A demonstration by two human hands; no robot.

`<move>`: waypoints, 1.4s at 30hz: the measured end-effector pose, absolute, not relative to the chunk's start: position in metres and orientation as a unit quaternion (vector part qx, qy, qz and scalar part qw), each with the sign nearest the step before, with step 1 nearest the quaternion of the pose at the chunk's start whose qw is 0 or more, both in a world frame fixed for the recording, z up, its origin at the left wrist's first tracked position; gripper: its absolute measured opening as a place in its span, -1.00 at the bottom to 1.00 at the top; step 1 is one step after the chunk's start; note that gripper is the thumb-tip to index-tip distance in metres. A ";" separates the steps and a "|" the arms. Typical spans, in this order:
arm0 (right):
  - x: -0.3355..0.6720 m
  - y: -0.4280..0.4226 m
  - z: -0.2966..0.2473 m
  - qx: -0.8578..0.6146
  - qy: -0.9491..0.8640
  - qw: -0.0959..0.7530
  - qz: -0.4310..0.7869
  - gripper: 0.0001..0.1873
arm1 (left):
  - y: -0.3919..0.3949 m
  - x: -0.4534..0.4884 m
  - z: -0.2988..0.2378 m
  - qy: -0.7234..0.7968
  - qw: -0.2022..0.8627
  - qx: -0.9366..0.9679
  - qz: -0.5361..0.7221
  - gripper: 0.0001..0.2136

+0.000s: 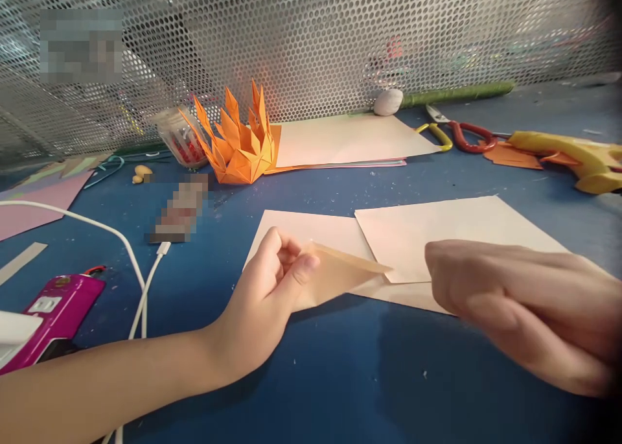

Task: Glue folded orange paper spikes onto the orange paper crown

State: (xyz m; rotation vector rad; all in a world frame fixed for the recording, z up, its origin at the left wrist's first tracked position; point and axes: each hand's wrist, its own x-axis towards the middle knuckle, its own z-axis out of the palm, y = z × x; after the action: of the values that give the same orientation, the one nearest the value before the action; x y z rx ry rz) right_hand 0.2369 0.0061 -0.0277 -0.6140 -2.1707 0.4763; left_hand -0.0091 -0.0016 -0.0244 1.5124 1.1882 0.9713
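Note:
My left hand [272, 275] pinches a folded piece of cream paper [335, 275] between thumb and fingers, its narrow point aimed to the right. Under and behind it, pale paper sheets [451, 230] lie overlapping on the blue table. My right hand [515, 301] is over the right part of these sheets, its fingers curled closed and somewhat blurred. Whether anything is inside that hand is hidden. An orange folded-paper piece with tall pointed petals [245, 152] stands behind my left hand.
Farther back are a paper stack [340, 139], a jar [179, 139], red-handled scissors [471, 136], a yellow glue gun [568, 155] and a green-wrapped stick [457, 95] along the perforated metal screen [311, 42]. White cables [138, 301] and a magenta power strip [63, 308] lie left.

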 end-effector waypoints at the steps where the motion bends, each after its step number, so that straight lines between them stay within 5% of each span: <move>1: 0.237 0.006 -0.028 -0.208 -0.882 0.396 0.147 -0.70 | -0.002 -0.009 -0.024 0.492 0.472 0.608 0.408 -0.73; 4: 0.239 0.009 -0.030 -0.121 -0.918 0.364 0.104 -0.84 | -0.006 -0.007 -0.025 0.484 0.501 0.583 0.418 -0.69; 8: 0.238 0.010 -0.030 -0.076 -0.929 0.351 0.087 -0.76 | -0.010 -0.005 -0.025 0.433 0.584 0.561 0.396 -0.68; 13: 0.232 0.006 -0.034 -0.213 -0.913 0.349 -0.020 -0.70 | -0.009 -0.008 -0.025 0.453 0.532 0.616 0.363 -0.67; 30: 0.226 0.007 -0.037 -0.220 -0.911 0.331 0.106 -0.88 | -0.007 -0.012 -0.019 0.416 0.583 0.614 0.332 -0.65; 36: 0.230 0.011 -0.038 -0.226 -0.920 0.309 0.081 -0.73 | -0.002 -0.009 -0.023 0.446 0.554 0.576 0.402 -0.91; 42: 0.239 0.023 -0.036 -0.144 -0.949 0.280 0.035 -0.63 | -0.001 -0.008 -0.029 0.429 0.522 0.566 0.473 -0.84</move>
State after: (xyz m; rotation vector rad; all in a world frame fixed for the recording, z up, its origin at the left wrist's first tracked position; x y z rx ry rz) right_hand 0.2385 0.0230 -0.0363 -0.3861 -2.5433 0.0933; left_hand -0.0083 -0.0007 -0.0287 1.3548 1.0279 1.1333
